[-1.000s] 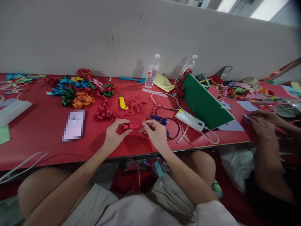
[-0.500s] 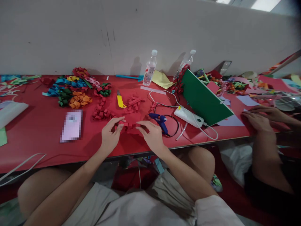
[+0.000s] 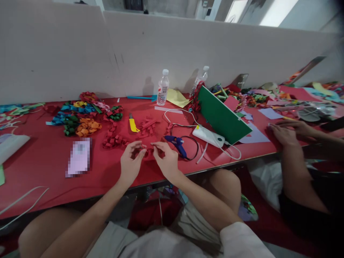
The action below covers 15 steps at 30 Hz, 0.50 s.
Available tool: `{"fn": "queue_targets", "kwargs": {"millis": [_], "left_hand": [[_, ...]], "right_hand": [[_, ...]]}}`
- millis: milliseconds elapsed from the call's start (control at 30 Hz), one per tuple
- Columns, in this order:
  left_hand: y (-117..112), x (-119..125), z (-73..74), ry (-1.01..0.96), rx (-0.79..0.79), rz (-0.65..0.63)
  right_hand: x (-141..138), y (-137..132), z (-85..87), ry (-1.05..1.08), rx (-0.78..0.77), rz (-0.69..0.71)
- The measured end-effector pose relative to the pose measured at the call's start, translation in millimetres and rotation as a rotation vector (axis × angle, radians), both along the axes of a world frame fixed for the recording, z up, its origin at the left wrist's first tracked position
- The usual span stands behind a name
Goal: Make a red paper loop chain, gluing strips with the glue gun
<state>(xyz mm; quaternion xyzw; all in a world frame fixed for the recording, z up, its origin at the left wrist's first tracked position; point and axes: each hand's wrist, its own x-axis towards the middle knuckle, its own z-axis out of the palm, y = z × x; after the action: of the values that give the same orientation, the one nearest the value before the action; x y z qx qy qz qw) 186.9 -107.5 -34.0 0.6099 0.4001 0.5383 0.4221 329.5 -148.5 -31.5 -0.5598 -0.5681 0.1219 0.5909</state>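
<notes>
My left hand point(image 3: 131, 161) is closed, thumb and fingers pinching a small red paper chain point(image 3: 149, 152) above the table's front part. Close by on the right, the fingertips of my right hand point(image 3: 166, 159) are pinched at the other side of the same red paper. Red on red makes its exact shape hard to see. Just beyond the hands lie a linked red paper chain point(image 3: 114, 139) and a heap of cut red paper strips point(image 3: 148, 126). A yellow utility knife point(image 3: 133, 124) rests between them. Right of my right hand is a blue glue gun point(image 3: 177, 143).
A white power strip point(image 3: 208, 135) with cables lies before a leaning green board point(image 3: 223, 114). Bottles point(image 3: 162, 89) stand at the back. Colourful paper chains point(image 3: 80, 114) and a blurred phone point(image 3: 79, 157) are on the left. Another person's hands point(image 3: 287, 134) work at the right.
My hands have come closer together over the red paper, the right one moving left. The view has tilted up a little, showing more above the partition.
</notes>
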Motion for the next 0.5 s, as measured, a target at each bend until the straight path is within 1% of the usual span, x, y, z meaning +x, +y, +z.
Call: {"fn": "queue_targets", "kwargs": {"millis": [100, 167, 200, 267, 367, 433, 500], "left_hand": [[-4, 4, -1.3, -0.011, 0.016, 0.015], [-4, 3, -3.3, 0.026, 0.076, 0.006], [-4, 2, -4.3, 0.054, 0.108, 0.000], [-2, -2, -6.1, 0.103, 0.150, 0.003], [3, -5, -7.7, 0.112, 0.151, 0.016], [4, -6, -8.3, 0.095, 0.157, 0.012], [4, -4, -8.6, 0.085, 0.159, -0.005]], "right_hand": [[3, 1, -6.0, -0.159, 0.088, 0.005], [4, 0, -5.4, -0.171, 0.133, 0.047], [4, 0, -3.4, -0.153, 0.125, 0.072], [4, -1, 2.7, -0.107, 0.061, 0.127], [5, 0, 9.8, -0.046, -0.036, 0.185], [4, 1, 10.1, 0.020, -0.068, 0.194], [4, 2, 8.3, 0.117, -0.111, 0.174]]}}
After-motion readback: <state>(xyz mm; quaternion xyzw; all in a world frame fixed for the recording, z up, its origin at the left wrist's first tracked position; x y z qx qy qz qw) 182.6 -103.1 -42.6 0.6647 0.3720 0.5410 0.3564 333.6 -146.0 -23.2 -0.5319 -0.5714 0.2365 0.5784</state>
